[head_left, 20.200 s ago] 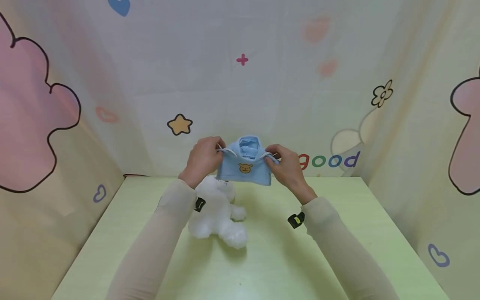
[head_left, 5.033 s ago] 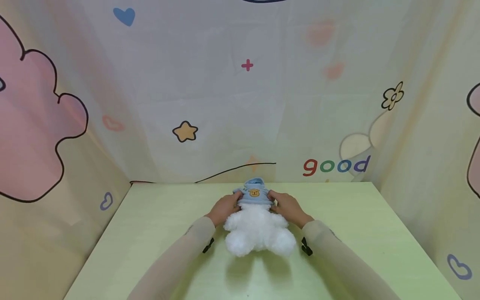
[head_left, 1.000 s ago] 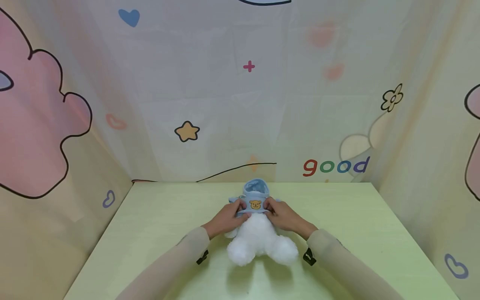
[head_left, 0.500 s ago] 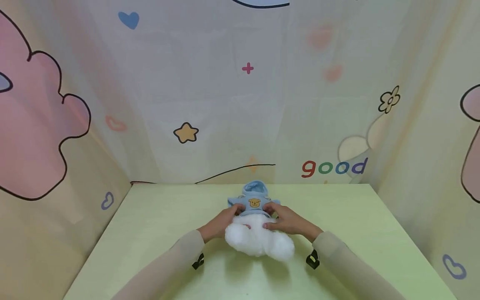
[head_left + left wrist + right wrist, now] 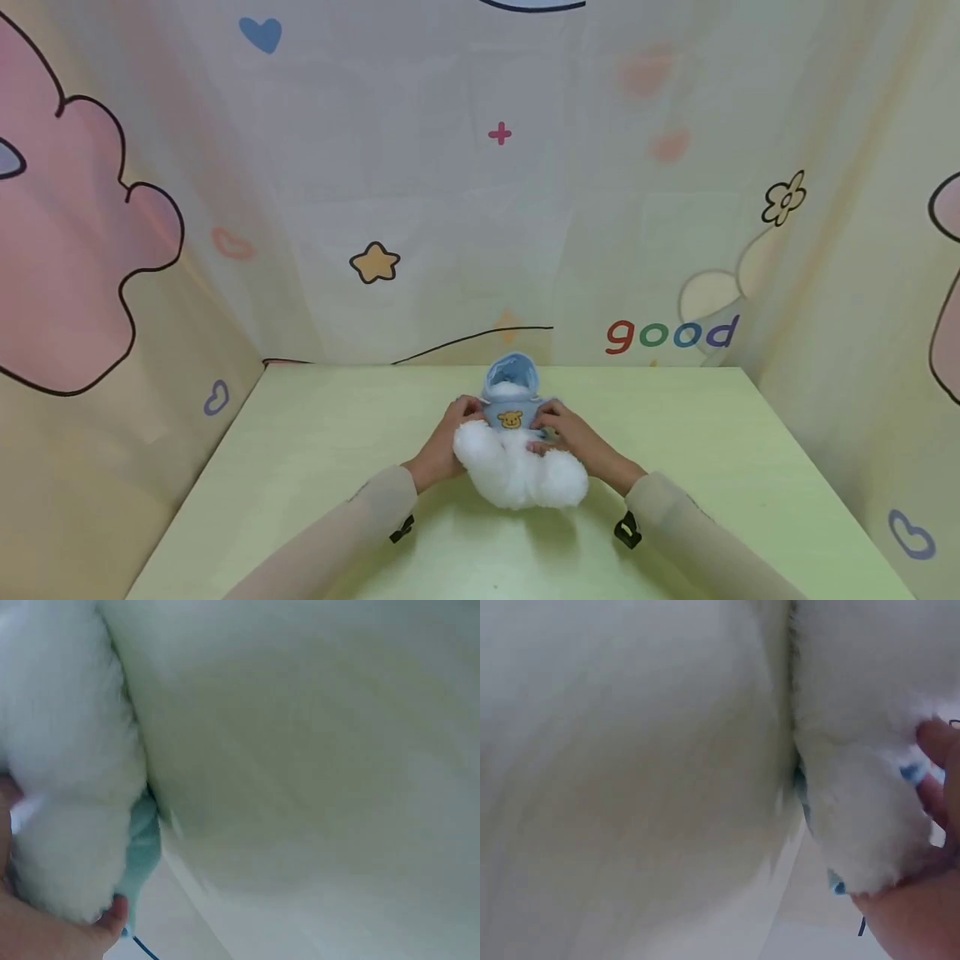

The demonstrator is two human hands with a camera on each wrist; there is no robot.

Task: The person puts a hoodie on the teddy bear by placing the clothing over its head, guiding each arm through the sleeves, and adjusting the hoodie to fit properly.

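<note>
A white plush toy (image 5: 512, 479) lies on its back at the table's middle, legs toward me and tipped up. Its upper body is inside a small light-blue hoodie (image 5: 495, 413) with a tan animal face on the front; white fur shows in the hood's opening. My left hand (image 5: 444, 437) grips the hoodie's left side, its thumb hidden behind the toy's leg. On the other side my right hand (image 5: 576, 437) pinches the hoodie near its hem, thumb against the white belly. In both wrist views, plush fur (image 5: 67, 712) fills the space beside the palm, with fingers at the blue cloth (image 5: 913, 774).
The pale green table (image 5: 322, 417) meets a printed cloth backdrop (image 5: 450, 208) just behind the toy. Cloth walls also stand at left and right. A black strap buckle (image 5: 627, 530) hangs below the right cuff, and another (image 5: 402, 529) below the left.
The hoodie, earlier held up apart from the toy, then over its head, now sits on its torso. Since half a second ago, the left hand has shifted up the hoodie's side and the legs have tipped up.
</note>
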